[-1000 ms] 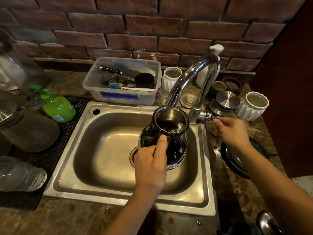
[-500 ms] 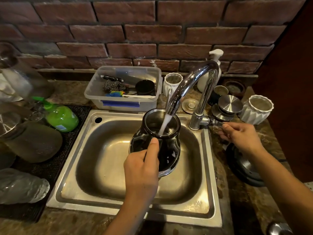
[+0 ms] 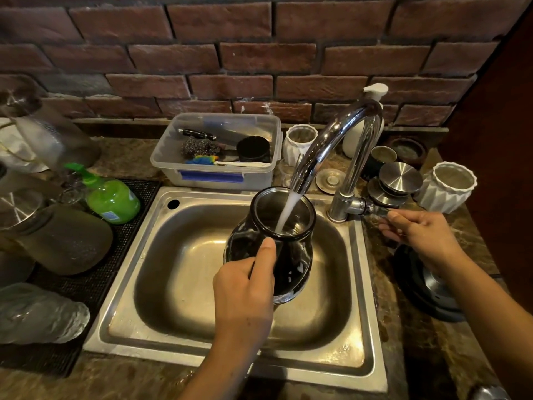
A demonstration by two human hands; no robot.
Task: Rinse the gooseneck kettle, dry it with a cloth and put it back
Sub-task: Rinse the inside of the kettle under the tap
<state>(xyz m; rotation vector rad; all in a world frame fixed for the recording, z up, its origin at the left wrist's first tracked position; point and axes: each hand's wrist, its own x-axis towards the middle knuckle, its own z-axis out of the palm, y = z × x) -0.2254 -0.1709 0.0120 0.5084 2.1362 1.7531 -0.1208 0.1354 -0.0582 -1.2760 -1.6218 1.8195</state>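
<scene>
Filling under the tap [image 3: 337,145]: the left hand [image 3: 245,287] is gripping the handle of the black kettle [image 3: 277,243] above the sink [image 3: 357,284]; the right hand [image 3: 418,229] is pinching the tap lever [image 3: 375,209]. Wet, glossy, growing heavier, the kettle is probably slippery, so the handle is the safest hold.

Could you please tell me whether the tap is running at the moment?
On: water streams from the tap into the kettle, held by the left hand.

a black kettle [image 3: 277,249] is gripped by the left hand [image 3: 245,287] over the sink [image 3: 202,321], thumb laid along its handle. water [image 3: 287,210] is poured into its open mouth from the tap [image 3: 337,145] just beyond. the tap lever [image 3: 375,209] is pinched by the right hand [image 3: 418,232].
</scene>
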